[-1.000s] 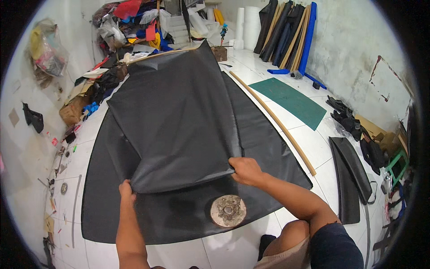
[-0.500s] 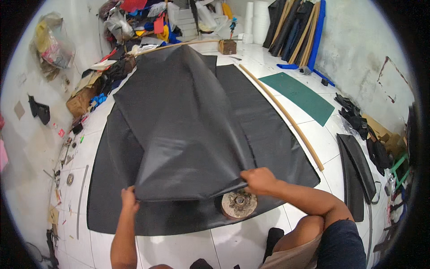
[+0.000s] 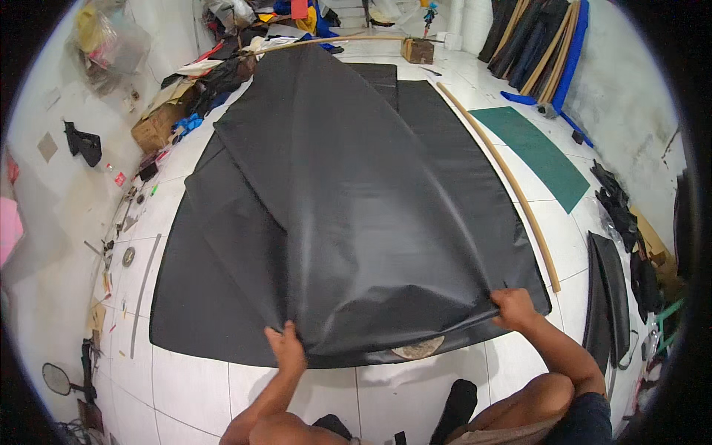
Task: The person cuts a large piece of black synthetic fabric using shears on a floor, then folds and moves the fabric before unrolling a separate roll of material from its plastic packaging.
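Observation:
A large sheet of black fabric [image 3: 386, 222] with a dull sheen stretches away from me, its near edge raised between my hands. My left hand [image 3: 288, 347] pinches its near left corner. At the near right corner, my right hand [image 3: 513, 308] grips the same sheet in a closed fist. Under it lies more black fabric [image 3: 215, 297], spread flat on the floor and showing at both sides. A round, stained disc-shaped weight [image 3: 419, 348] rests at the near edge, mostly covered by the held sheet.
A long wooden pole [image 3: 512, 178] lies along the right side, beside a green mat [image 3: 538, 152]. Folded black material [image 3: 604, 297] sits farther right. A brown block [image 3: 417, 50] stands at the far end. Cloth scraps and a cardboard box [image 3: 153, 130] line the left wall. Fabric rolls [image 3: 538, 52] lean back right.
Both hands have moved right, carrying the near edge of the sheet with them. The sheet now covers most of the round weight and exposes more of the lower fabric at left.

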A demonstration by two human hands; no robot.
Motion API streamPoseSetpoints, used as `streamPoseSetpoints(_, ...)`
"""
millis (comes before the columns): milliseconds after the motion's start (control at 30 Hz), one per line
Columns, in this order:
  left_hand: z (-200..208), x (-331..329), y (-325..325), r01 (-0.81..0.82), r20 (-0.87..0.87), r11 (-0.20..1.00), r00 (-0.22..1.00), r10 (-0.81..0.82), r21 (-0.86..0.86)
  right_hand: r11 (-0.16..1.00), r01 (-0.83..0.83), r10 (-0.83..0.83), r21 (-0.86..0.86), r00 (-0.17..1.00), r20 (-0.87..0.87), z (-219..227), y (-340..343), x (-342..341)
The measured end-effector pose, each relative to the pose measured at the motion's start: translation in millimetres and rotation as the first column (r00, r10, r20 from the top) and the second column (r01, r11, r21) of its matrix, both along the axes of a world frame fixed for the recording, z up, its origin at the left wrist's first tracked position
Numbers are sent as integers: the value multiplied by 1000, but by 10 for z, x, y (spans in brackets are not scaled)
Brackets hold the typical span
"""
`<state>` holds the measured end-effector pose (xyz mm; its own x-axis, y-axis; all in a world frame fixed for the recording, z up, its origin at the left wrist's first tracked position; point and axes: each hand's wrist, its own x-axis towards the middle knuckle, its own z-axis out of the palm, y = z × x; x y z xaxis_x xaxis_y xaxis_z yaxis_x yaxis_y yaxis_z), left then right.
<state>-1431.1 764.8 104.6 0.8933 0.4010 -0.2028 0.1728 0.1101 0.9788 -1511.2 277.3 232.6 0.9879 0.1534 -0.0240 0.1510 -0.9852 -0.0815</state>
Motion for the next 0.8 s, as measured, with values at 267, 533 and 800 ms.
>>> streamPoseSetpoints(267, -1, -376, -239, 149, -90, 985, 986, -141, 91, 986, -71, 30, 148, 964, 264, -617, -355, -390)
streamPoseSetpoints(533, 190, 16, -285, 231, -162, 897, 937, -309, -378, 982, 130, -171, 136, 920, 351, -867, -1013, -527)
streamPoseSetpoints(800, -118, 1857, 1166, -163, -223, 935, 970, 94, -314, 964, 247, -256, 100, 963, 84, -673, -617, -176)
